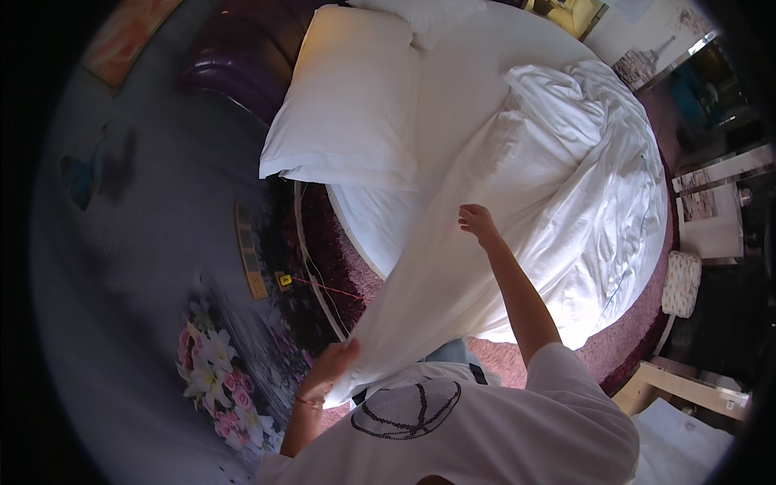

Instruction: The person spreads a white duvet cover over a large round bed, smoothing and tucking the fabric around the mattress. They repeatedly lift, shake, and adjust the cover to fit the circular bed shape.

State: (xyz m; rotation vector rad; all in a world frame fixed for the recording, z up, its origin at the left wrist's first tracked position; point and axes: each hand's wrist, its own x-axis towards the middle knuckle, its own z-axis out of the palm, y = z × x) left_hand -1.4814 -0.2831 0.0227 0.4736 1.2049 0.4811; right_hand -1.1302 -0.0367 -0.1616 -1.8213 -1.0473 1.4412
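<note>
A white duvet lies bunched across the right side of a round bed, and one end stretches toward my body. My left hand grips that end low at the left, by my waist. Over the stretched part is my right hand, its fingers curled. Whether cloth is caught in those fingers cannot be made out. The white fitted sheet shows beyond the duvet's slanting edge. A white pillow rests at the bed's head, partly overhanging the side, with another pillow behind it.
A purple padded headboard curves behind the pillows. At left is a mural wall with a switch panel and a yellow plug whose red cord crosses toward the bed. Pinkish carpet surrounds the bed. A patterned stool stands right.
</note>
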